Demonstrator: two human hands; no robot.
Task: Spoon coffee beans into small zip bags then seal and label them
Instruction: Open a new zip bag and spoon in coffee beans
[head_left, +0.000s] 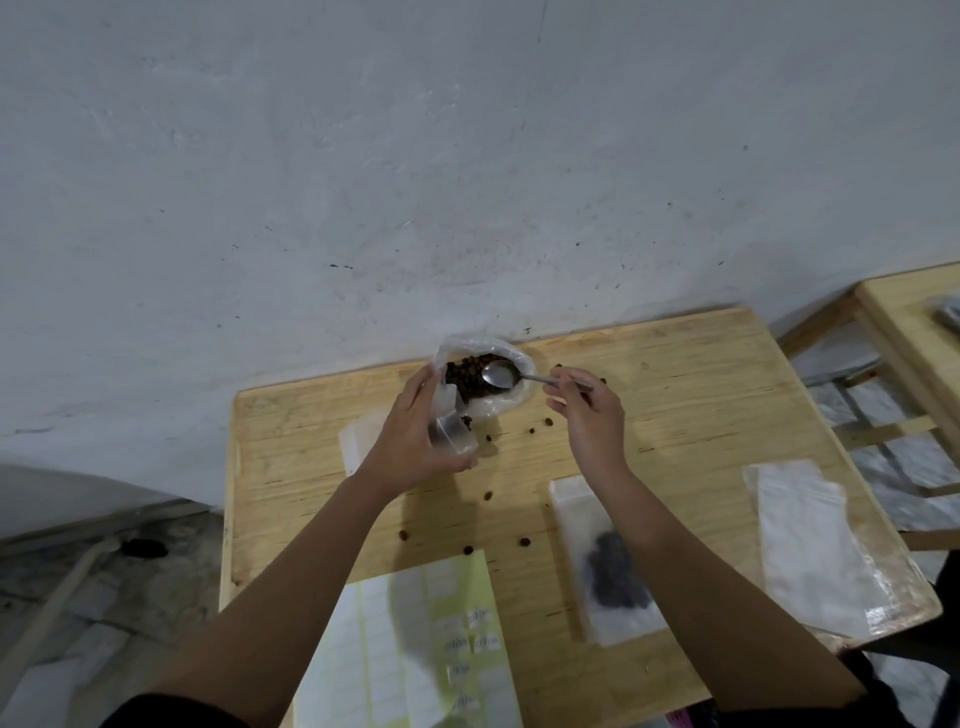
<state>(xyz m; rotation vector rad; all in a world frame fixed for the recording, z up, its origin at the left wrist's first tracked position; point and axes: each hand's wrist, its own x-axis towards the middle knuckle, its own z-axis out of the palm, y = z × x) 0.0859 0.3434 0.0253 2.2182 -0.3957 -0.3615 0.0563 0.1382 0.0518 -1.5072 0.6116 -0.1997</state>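
Note:
My left hand grips a small clear zip bag upright beside the open plastic bag of coffee beans at the table's far edge. A few beans show at the small bag's lower edge. My right hand pinches the handle of a metal spoon, whose bowl hovers over the beans and looks empty. A filled zip bag with dark beans lies flat under my right forearm. A sheet of labels lies at the near edge.
Loose beans are scattered over the wooden table. A stack of empty zip bags lies at the right, another empty bag at the left behind my left hand. A wall stands just behind the table; a second table is at right.

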